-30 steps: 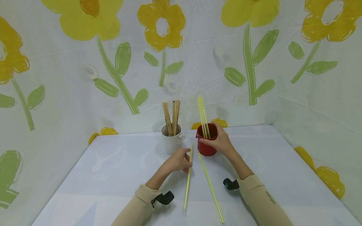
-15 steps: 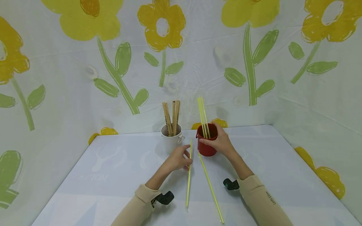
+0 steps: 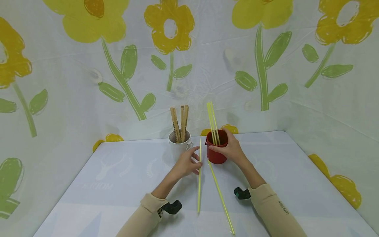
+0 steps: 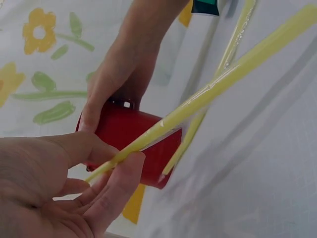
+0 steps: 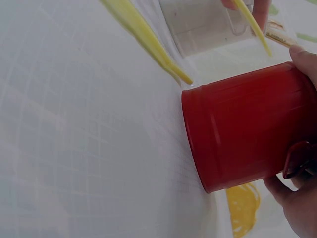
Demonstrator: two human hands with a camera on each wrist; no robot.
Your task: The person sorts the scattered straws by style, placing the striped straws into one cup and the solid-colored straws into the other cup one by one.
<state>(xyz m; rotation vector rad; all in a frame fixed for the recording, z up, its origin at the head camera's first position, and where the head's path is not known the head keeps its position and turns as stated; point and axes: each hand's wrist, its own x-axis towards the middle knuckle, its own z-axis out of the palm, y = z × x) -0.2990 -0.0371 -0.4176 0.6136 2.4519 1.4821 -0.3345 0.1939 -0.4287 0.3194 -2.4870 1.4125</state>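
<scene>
My left hand (image 3: 187, 163) pinches a long yellow straw (image 3: 199, 177) between thumb and fingers (image 4: 116, 181), its far end raised beside the red cup (image 3: 216, 151). My right hand (image 3: 231, 148) grips that red cup (image 5: 237, 129) around its side; several yellow straws (image 3: 212, 122) stand in it. A second yellow straw (image 3: 220, 196) lies flat on the table, its far tip (image 5: 184, 79) almost at the cup's base. In the left wrist view the held straw (image 4: 208, 94) crosses in front of the cup (image 4: 133, 144).
A white cup (image 3: 179, 148) with flat wooden sticks (image 3: 180, 123) stands left of the red cup, just behind my left hand. The pale table (image 3: 118, 177) is walled by flower-print cloth (image 3: 260, 65) at back and sides.
My left hand has lifted the straw and carried it forward, toward the red cup, its far end rising. The right hand and cup have stayed put.
</scene>
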